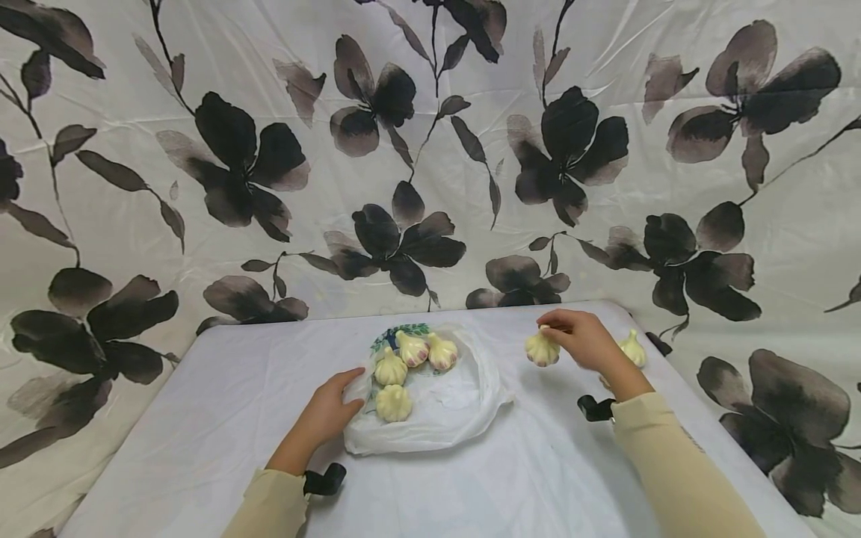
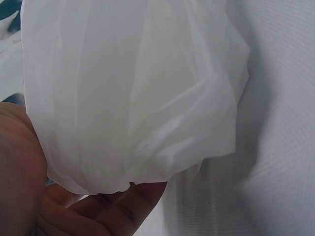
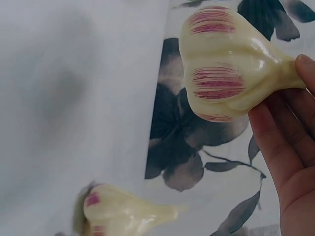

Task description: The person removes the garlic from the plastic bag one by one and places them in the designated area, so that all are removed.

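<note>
My right hand pinches a garlic bulb by its stem, above the table right of the bag. In the right wrist view that bulb is cream with purple streaks, thumb and fingers at its neck. My left hand holds the left rim of a white plastic bag, which lies spread open. The left wrist view shows the bag's film between thumb and fingers. Several garlic bulbs sit inside along the left and back of the bag.
Another garlic bulb stands on the right side of the table, beyond my right wrist. A further pale bit shows there, mostly hidden by the wrist. The white-covered table ends against a hanging floral cloth.
</note>
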`<action>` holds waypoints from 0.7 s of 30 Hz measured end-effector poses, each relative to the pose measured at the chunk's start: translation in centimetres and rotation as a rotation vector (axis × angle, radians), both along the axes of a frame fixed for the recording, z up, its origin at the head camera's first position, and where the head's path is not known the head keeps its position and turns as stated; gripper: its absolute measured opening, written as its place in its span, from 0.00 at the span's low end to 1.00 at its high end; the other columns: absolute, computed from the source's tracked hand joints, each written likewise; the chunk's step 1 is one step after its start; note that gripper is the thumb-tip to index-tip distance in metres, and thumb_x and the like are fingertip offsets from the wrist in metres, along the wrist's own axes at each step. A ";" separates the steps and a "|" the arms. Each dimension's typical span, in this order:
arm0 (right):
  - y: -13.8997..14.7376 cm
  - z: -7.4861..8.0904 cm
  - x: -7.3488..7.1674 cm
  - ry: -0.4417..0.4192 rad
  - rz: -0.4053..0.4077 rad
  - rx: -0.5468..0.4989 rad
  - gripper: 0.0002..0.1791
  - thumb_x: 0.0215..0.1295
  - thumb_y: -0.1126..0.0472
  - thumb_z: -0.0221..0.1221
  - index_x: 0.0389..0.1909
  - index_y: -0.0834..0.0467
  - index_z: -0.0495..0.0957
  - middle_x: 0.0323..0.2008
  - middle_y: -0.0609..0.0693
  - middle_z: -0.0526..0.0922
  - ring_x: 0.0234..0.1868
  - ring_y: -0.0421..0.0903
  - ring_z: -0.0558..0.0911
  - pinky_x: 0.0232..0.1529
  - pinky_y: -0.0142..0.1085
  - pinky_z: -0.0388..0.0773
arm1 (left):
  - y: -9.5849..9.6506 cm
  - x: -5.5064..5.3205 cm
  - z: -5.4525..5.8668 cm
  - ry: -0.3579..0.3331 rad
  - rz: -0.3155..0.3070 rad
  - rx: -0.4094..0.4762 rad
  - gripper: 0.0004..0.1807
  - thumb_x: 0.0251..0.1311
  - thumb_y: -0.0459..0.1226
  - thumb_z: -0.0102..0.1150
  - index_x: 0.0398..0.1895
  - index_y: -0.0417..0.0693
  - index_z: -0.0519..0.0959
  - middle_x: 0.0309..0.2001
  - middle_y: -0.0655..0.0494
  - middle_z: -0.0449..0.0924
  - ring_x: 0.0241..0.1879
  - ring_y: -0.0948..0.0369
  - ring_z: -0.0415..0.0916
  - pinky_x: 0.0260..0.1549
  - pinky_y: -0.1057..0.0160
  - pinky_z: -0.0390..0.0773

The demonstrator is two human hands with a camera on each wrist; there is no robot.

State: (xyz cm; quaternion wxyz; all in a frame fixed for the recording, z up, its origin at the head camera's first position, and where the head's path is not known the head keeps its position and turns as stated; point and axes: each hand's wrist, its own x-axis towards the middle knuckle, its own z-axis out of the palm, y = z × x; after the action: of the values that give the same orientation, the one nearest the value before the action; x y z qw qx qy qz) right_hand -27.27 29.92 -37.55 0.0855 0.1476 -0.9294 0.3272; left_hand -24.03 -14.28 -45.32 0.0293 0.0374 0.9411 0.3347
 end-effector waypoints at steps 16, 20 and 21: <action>2.6 -1.1 0.8 -0.022 -0.079 0.013 0.14 0.69 0.57 0.57 0.51 0.57 0.81 0.48 0.56 0.85 0.49 0.54 0.83 0.51 0.49 0.80 | 0.1 0.2 0.1 0.005 -0.005 0.004 0.33 0.62 0.35 0.57 0.72 0.47 0.63 0.71 0.38 0.61 0.71 0.39 0.57 0.67 0.38 0.62; 3.2 -1.6 1.0 -0.019 -0.091 0.015 0.14 0.69 0.57 0.58 0.50 0.57 0.81 0.47 0.55 0.86 0.48 0.53 0.84 0.48 0.48 0.81 | 0.2 0.2 0.2 0.010 -0.007 0.004 0.33 0.62 0.35 0.57 0.72 0.46 0.62 0.71 0.38 0.61 0.71 0.39 0.57 0.67 0.38 0.62; 3.4 -1.8 1.0 -0.019 -0.095 0.018 0.13 0.69 0.57 0.57 0.50 0.56 0.81 0.47 0.55 0.86 0.48 0.53 0.83 0.48 0.47 0.81 | 0.2 0.2 0.2 0.010 -0.007 0.003 0.33 0.62 0.35 0.57 0.72 0.46 0.62 0.71 0.38 0.61 0.71 0.39 0.57 0.66 0.38 0.62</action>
State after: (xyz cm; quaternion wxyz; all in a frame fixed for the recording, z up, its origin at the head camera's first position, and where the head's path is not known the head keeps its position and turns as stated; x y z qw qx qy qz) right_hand -26.29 33.29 -39.33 0.0906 0.1008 -0.9391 0.3157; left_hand -23.78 -14.10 -45.08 0.0255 0.0424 0.9406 0.3359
